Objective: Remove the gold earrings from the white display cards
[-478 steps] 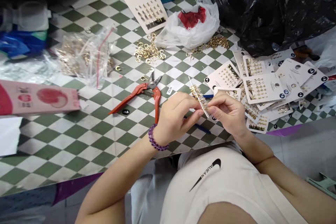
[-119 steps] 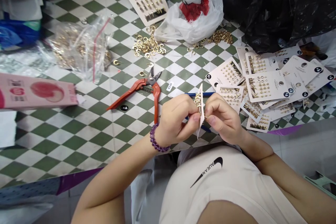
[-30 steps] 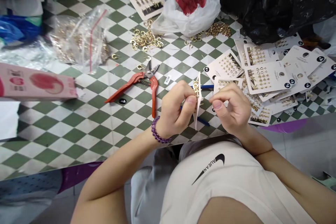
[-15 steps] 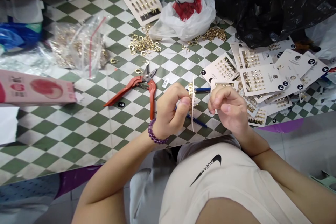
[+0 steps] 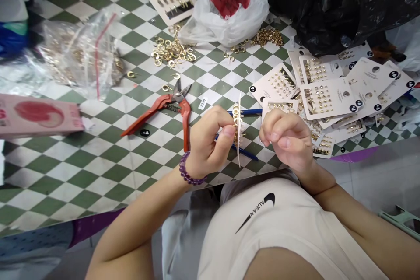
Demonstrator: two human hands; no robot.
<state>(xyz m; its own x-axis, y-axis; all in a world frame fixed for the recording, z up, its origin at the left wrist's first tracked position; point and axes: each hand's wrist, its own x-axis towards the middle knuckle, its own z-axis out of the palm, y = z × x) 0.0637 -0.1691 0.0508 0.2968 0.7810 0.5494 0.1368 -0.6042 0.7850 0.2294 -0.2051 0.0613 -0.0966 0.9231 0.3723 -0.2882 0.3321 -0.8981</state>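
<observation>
My left hand point(image 5: 208, 142), with a purple bead bracelet point(image 5: 187, 174) at its wrist, is closed on an earring card point(image 5: 239, 151). The card stands upright, edge-on to me, with gold earrings along its side. To its right hovers my right hand point(image 5: 290, 142), apart from the card, fingers curled and thumb against them; anything pinched there is too small to make out. Beneath the hands lie blue sticks point(image 5: 251, 112), partly covered. Orange-handled pruning shears point(image 5: 185, 116) rest with blades apart, left of my left hand.
Several earring cards point(image 5: 328, 100) are piled at right, below a black plastic bag point(image 5: 328, 8). Gold hoops point(image 5: 173, 52) and small gold pieces point(image 5: 269, 36) lie loose near a white plastic bag point(image 5: 226, 26). At left are a zip bag point(image 5: 82, 57) and a pink box point(image 5: 39, 116).
The view has shifted slightly, so the things at left sit further left. My right fingers have curled a little closer together. The left hand keeps its hold on the card.
</observation>
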